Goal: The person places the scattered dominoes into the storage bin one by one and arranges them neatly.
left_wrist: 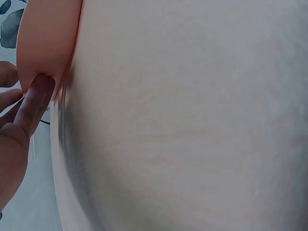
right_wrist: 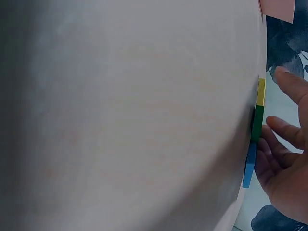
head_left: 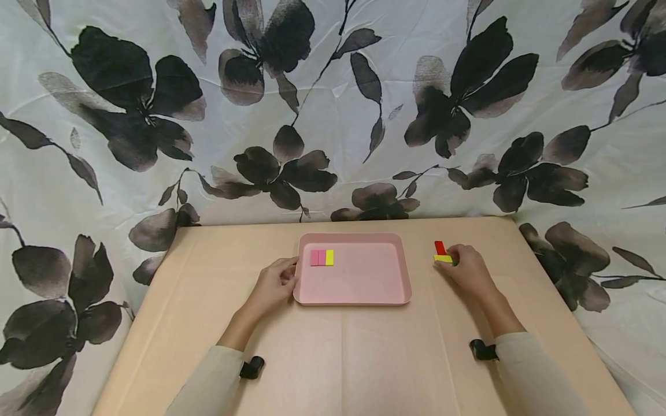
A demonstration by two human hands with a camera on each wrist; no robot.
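At the left rim of a pink tray (head_left: 354,297), my left hand (head_left: 274,283) holds the tray's edge. In the left wrist view a digit presses its outer wall, with more fingers beyond. Inside the tray, two pink pieces (head_left: 318,257) and a yellow piece (head_left: 330,257) lie side by side. My right hand (head_left: 468,268) is over small blocks right of the tray, thumb and fingers spread apart. A yellow block (head_left: 442,259) and a red block (head_left: 440,248) show by its fingertips. The right wrist view shows a green block (right_wrist: 257,123) and a blue block (right_wrist: 249,164) close to the fingers.
Everything stands on a light wood-coloured table (head_left: 343,358). A white cloth (head_left: 364,104) with dark flowers hangs behind the table and at its sides. Black wrist cameras sit at both sleeves, the left camera (head_left: 252,367) and the right camera (head_left: 483,350).
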